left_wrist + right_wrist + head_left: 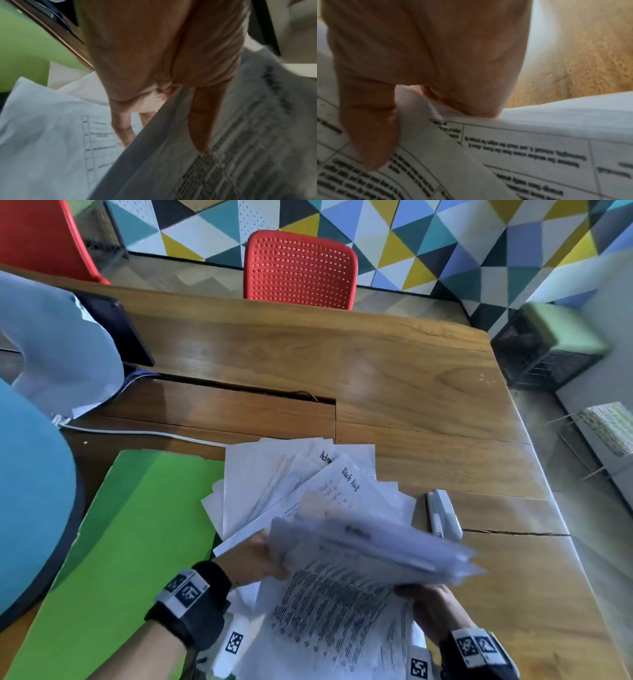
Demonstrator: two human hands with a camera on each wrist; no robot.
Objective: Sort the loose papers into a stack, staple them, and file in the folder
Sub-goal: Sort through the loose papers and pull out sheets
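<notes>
A bundle of printed white papers [342,594] is lifted above the table, blurred with motion. My left hand [253,559] grips its left edge, thumb [202,128] on top and fingers underneath. My right hand [431,607] pinches the bundle's right edge, thumb [368,128] pressed on the printed sheet [522,155]. More loose papers [284,484] lie fanned on the wooden table [411,392] behind, one headed "Task list". A green folder [130,542] lies flat to the left. A white stapler [443,513] rests on the table right of the papers.
A red chair [299,268] stands behind the table's far edge. A person in a light sleeve [58,344] sits at the left, beside a dark tablet [120,330]. A white cable [137,433] runs across the table. A blue rounded object [30,498] fills the left.
</notes>
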